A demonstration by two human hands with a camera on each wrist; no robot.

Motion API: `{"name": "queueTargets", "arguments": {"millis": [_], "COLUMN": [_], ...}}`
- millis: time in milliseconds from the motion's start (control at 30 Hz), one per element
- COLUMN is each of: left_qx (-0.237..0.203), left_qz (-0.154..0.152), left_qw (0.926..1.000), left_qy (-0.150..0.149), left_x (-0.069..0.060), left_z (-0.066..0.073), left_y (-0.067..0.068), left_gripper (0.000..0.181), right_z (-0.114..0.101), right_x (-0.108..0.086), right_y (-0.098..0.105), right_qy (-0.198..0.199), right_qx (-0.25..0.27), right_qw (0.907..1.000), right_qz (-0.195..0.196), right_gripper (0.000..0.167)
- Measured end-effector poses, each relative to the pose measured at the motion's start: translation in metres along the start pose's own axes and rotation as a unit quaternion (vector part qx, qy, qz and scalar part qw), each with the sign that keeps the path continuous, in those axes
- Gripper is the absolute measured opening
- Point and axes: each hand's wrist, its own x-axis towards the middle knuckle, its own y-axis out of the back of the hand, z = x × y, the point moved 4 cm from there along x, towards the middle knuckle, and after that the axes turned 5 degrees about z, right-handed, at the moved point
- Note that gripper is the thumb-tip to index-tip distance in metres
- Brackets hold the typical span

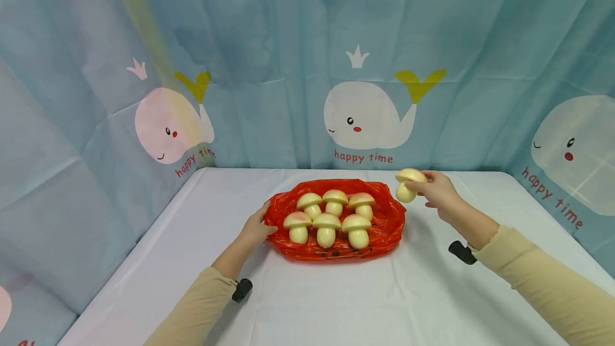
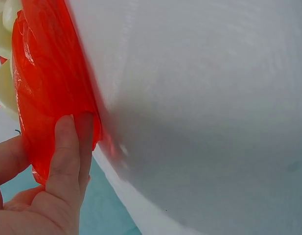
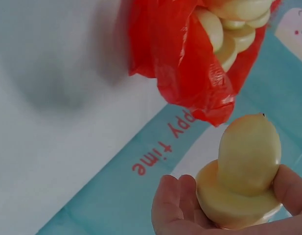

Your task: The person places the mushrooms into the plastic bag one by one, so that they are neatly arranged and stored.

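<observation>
A red plastic bag, its mouth spread wide, lies on the table. Inside stand several pale yellow toy mushrooms in two rows, some with pinkish caps. My left hand pinches the bag's left edge; in the left wrist view, the thumb is on one side of the red plastic and the fingers on the other. Right of the bag, my right hand holds another toy mushroom above the table, stem downward. The right wrist view shows thumb and fingers around the cap of this mushroom.
The bag sits on a white-covered table near its back edge. Behind and at both sides hangs a light blue curtain printed with whales and lettering. A small black device is at the left wrist, another black device at the right.
</observation>
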Motion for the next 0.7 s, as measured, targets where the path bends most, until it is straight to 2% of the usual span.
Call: {"name": "queueTargets", "arguments": {"millis": [267, 400, 533, 700], "left_qx": [-0.011, -0.007, -0.006, -0.009], "left_qz": [-0.001, 0.0, 0.0, -0.001], "left_qw": [0.9999, 1.0, 1.0, 0.9999], "left_qy": [0.001, -0.001, -0.001, -0.007], "left_x": [0.002, 0.003, 0.002, 0.002], "left_z": [-0.002, -0.003, -0.003, -0.002], "left_y": [0.0, 0.0, 0.0, 0.0], "left_gripper": [0.075, 0.074, 0.075, 0.075], "right_z": [-0.007, -0.006, -0.001, 0.006], "right_x": [-0.007, -0.009, -0.009, -0.009], "right_y": [-0.012, -0.02, -0.03, -0.04], "right_qy": [0.027, 0.059, 0.094, 0.118], "right_qx": [0.007, -0.001, -0.013, -0.055], "right_qw": [0.9991, 0.9967, 0.9926, 0.9884], "right_qz": [-0.032, -0.056, -0.076, -0.079], "right_gripper": [0.075, 0.072, 0.067, 0.063]}}
